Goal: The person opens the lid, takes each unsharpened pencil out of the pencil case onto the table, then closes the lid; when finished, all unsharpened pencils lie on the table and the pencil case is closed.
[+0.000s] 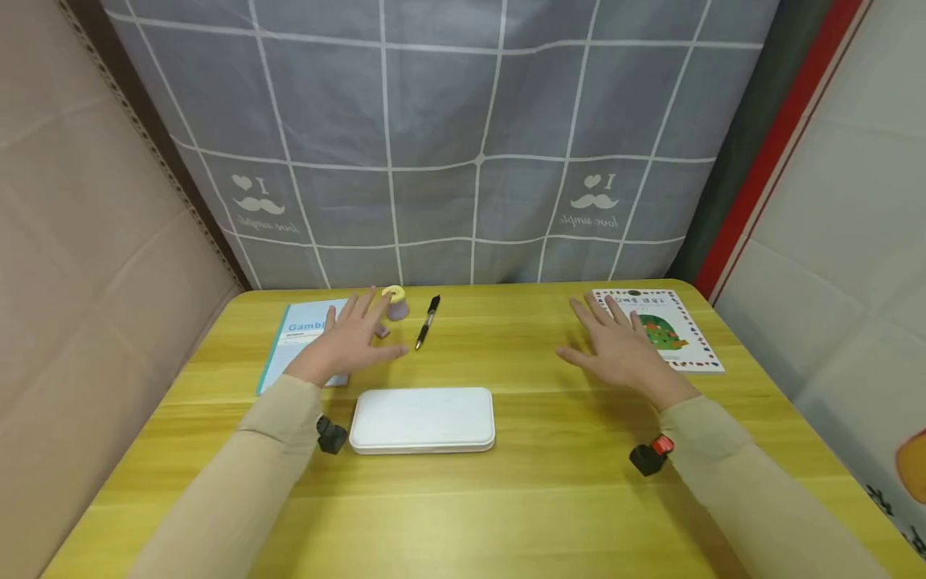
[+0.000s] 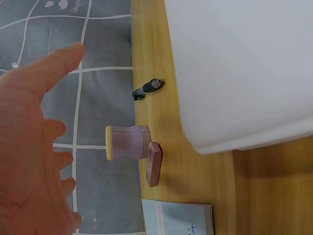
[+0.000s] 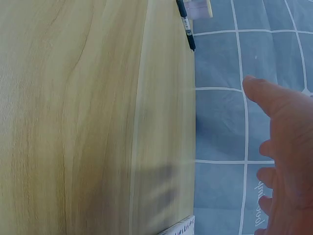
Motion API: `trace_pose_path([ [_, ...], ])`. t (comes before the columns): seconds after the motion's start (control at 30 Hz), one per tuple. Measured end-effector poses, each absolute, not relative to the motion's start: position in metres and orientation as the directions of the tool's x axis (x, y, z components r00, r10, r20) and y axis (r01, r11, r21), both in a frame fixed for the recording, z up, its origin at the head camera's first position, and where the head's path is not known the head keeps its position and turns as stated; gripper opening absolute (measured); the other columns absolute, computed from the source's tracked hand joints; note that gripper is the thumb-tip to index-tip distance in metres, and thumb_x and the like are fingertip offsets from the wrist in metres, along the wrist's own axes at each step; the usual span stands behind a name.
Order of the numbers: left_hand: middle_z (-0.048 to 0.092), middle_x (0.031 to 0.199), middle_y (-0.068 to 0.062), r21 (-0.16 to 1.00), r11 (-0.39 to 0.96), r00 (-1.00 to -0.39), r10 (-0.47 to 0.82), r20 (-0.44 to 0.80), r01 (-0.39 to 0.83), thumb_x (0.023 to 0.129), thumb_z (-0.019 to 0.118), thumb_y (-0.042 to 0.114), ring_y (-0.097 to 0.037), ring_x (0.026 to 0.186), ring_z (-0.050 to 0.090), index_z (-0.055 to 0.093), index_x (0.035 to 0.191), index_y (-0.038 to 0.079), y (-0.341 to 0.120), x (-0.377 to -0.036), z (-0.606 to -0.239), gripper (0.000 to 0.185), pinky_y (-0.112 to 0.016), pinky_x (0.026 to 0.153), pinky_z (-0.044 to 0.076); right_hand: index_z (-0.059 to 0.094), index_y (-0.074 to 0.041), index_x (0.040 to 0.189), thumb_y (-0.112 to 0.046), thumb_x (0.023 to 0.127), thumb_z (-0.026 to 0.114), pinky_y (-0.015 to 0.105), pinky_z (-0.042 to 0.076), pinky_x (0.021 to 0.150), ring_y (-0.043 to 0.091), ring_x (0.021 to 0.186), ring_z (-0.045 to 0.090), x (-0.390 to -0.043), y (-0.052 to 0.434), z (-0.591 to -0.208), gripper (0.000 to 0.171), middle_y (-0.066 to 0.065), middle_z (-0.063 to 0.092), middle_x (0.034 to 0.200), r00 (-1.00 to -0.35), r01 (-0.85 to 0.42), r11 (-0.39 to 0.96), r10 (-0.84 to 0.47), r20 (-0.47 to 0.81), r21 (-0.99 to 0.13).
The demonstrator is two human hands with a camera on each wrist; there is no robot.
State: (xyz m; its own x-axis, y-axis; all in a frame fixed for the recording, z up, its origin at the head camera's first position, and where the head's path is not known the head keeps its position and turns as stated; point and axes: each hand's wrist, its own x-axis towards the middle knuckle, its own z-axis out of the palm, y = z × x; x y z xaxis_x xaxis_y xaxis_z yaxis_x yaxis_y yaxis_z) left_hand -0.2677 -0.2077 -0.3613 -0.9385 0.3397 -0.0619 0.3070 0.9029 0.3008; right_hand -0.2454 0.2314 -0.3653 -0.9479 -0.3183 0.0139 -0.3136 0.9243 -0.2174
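Observation:
Both hands hover flat over a yellow wooden table (image 1: 550, 482), fingers spread, holding nothing. My left hand (image 1: 352, 335) is above the right edge of a light-blue booklet (image 1: 297, 342), just left of a small purple bottle with a yellow top (image 1: 395, 302) and its purple cap (image 2: 153, 163) lying beside it. A black pen (image 1: 428, 321) lies right of the bottle. My right hand (image 1: 613, 346) floats next to a white picture booklet (image 1: 669, 330). A shut white case (image 1: 423, 420) sits between my forearms. The left wrist view shows the left hand (image 2: 34, 147) open, and the right wrist view shows the right hand (image 3: 283, 161) open.
A grey checked curtain (image 1: 434, 137) hangs behind the table's far edge. A cardboard wall (image 1: 87, 265) closes the left side and a pale panel (image 1: 846, 241) the right. Bare tabletop stretches in front of the white case.

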Motion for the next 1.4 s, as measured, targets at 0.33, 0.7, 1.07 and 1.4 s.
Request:
trace_pose_path([
  [0.33, 0.009, 0.173, -0.022, 0.441, 0.800, -0.875, 0.480, -0.062, 0.407, 0.099, 0.065, 0.056, -0.046, 0.157, 0.008, 0.014, 0.167, 0.005, -0.226, -0.234, -0.378, 0.099, -0.069, 0.121, 0.008, 0.014, -0.016, 0.169, -0.075, 0.098, 0.047, 0.074, 0.005, 0.119, 0.050, 0.156, 0.001, -0.246, 0.222, -0.371, 0.098, 0.017, 0.007, 0.174, -0.932, -0.361, 0.907, -0.358, 0.055, -0.216],
  [0.7, 0.015, 0.172, -0.022, 0.601, 0.694, -0.816, 0.566, -0.116, 0.396, 0.088, 0.081, 0.051, -0.044, 0.157, 0.014, 0.016, 0.166, 0.002, -0.239, -0.198, -0.397, 0.113, -0.065, 0.122, 0.018, 0.017, -0.018, 0.169, -0.068, 0.098, 0.057, 0.074, 0.015, 0.118, 0.051, 0.154, 0.017, -0.238, 0.193, -0.377, 0.095, 0.014, 0.014, 0.174, -0.895, -0.445, 0.864, -0.440, 0.074, -0.235],
  [1.07, 0.025, 0.165, -0.026, 0.594, 0.717, -0.828, 0.541, -0.144, 0.365, 0.068, 0.096, 0.049, -0.048, 0.148, 0.030, 0.019, 0.168, 0.012, -0.243, -0.180, -0.410, 0.131, -0.068, 0.113, 0.033, 0.026, -0.020, 0.167, -0.066, 0.095, 0.063, 0.069, 0.030, 0.116, 0.049, 0.148, 0.034, -0.209, 0.155, -0.389, 0.094, 0.018, 0.031, 0.167, -0.804, -0.562, 0.758, -0.594, 0.006, -0.331],
  [1.4, 0.037, 0.156, -0.019, 0.580, 0.711, -0.831, 0.547, -0.100, 0.398, 0.072, 0.096, 0.041, -0.040, 0.141, 0.040, 0.025, 0.166, 0.008, -0.245, -0.174, -0.411, 0.123, -0.062, 0.113, 0.038, 0.036, -0.025, 0.164, -0.067, 0.091, 0.069, 0.067, 0.030, 0.116, 0.042, 0.150, 0.035, -0.194, 0.133, -0.402, 0.091, 0.014, 0.035, 0.166, -0.747, -0.612, 0.700, -0.665, -0.021, -0.368],
])
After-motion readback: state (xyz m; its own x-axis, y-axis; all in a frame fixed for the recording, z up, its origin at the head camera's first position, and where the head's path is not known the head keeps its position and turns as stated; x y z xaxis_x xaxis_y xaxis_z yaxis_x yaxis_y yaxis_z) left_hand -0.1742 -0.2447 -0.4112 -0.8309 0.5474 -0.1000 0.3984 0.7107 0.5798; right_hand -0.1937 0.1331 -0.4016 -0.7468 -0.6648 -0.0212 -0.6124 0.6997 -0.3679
